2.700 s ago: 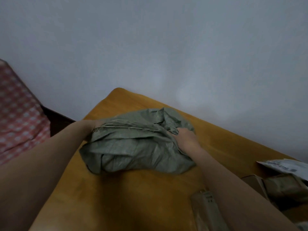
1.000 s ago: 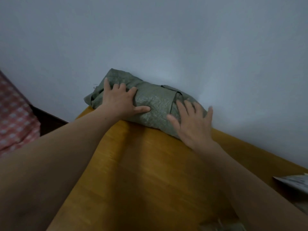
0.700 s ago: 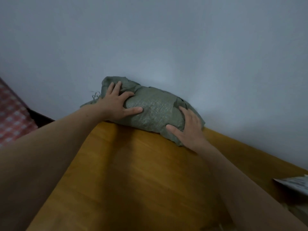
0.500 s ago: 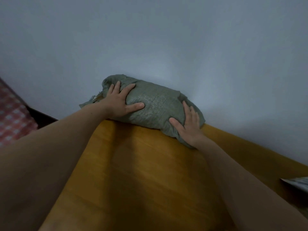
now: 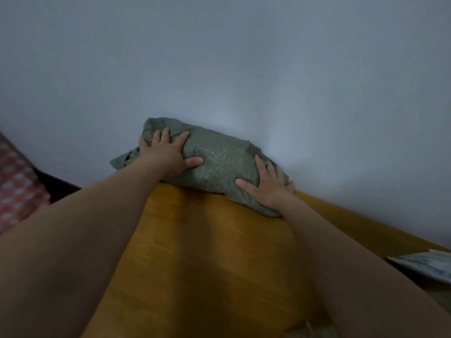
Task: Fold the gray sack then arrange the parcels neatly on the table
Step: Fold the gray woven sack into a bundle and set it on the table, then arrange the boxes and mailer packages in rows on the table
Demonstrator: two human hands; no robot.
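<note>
At far end of desk [image 5: 219,252], against wall [image 5: 244,69], gray sack [image 5: 219,162] is sitting as a folded bundle; I'm parking it there, prob. to free desk space for parcels. Left hand [image 5: 168,154] and right hand [image 5: 268,186] are pressing flat on top, grip spread wide, fingers splayed, pinching nothing. One parcel [image 5: 427,267] is lying at right edge.

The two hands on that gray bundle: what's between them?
In the head view, only gray sack fabric lies between the left hand and right hand; both press flat on it.
</note>
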